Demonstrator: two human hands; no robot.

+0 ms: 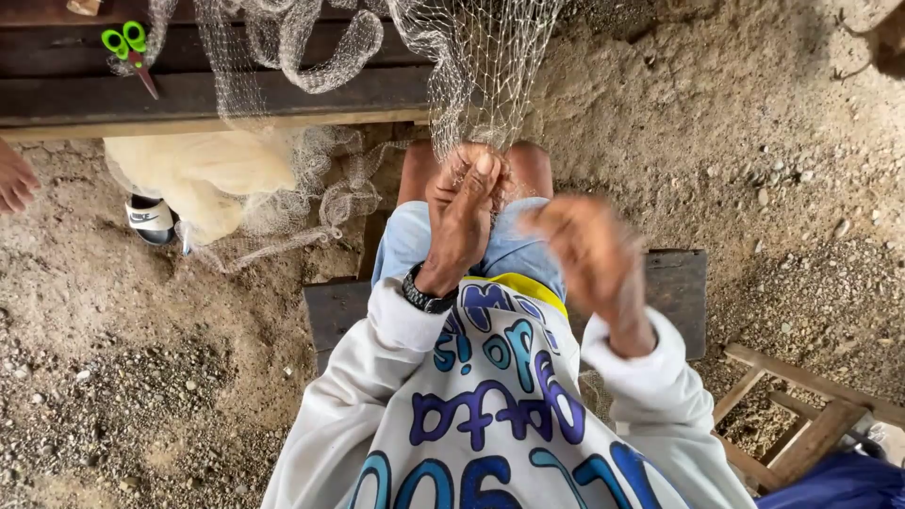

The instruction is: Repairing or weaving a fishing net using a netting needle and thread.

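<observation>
A fine pale fishing net (pixel 481 75) hangs down from the top of the view toward my lap. My left hand (pixel 464 203), with a black watch on the wrist, is closed on the net's lower end, pinching the mesh between thumb and fingers. My right hand (pixel 589 250) is blurred with motion just right of it, fingers curled; whether it holds anything I cannot tell. I sit on a dark wooden bench (pixel 679 283), in a white long-sleeved shirt with blue lettering and light blue shorts.
Green-handled scissors (pixel 130 52) lie on a dark wooden plank (pixel 236 94) at top left, with more net (pixel 311 179) and a pale yellow bundle (pixel 198 174) below it. Another person's foot (pixel 14 179) shows at the left edge. A wooden frame (pixel 801 424) stands at lower right on sandy, pebbly ground.
</observation>
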